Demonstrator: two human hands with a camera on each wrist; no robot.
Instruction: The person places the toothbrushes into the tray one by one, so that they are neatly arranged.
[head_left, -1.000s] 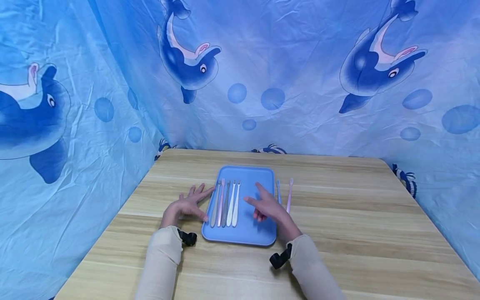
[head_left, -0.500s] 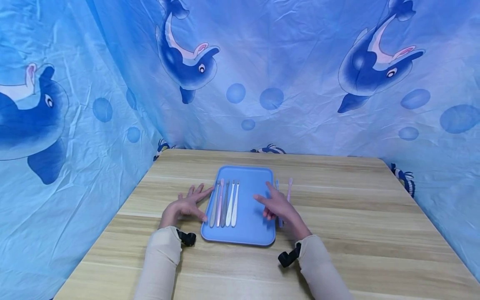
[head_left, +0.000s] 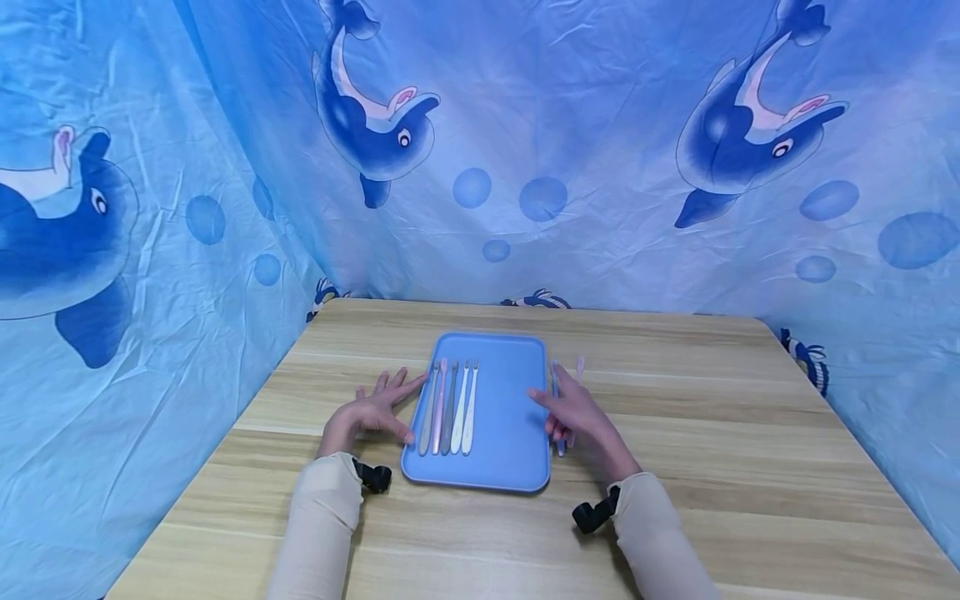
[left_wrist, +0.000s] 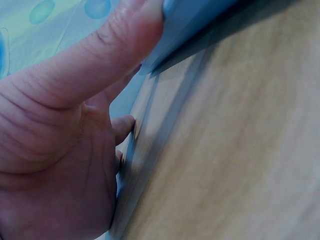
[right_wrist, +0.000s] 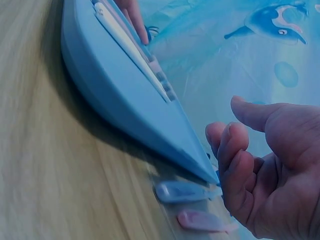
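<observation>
A blue tray (head_left: pixel 510 425) lies on the table with several toothbrushes side by side on its left half: grey ones (head_left: pixel 429 412), a pink one (head_left: pixel 440 408) and white ones (head_left: pixel 469 412). My left hand (head_left: pixel 373 412) rests at the tray's left edge, fingers spread; in the left wrist view its thumb (left_wrist: pixel 125 40) touches the tray wall. Beyond the tray's right edge lie a blue toothbrush (right_wrist: pixel 180 192) and a pink toothbrush (right_wrist: pixel 202 220). Over these two hovers my right hand (head_left: pixel 579 414), holding nothing, thumb and index finger out and the other fingers loosely bent. It partly hides both from the head view.
The wooden table (head_left: pixel 712 442) extends right of the tray and in front of it. A blue curtain (head_left: pixel 600 250) printed with dolphins hangs behind the table and along its sides.
My right hand has moved right, from above the tray to above the two toothbrushes beside it. The left hand and the tray have stayed in place.
</observation>
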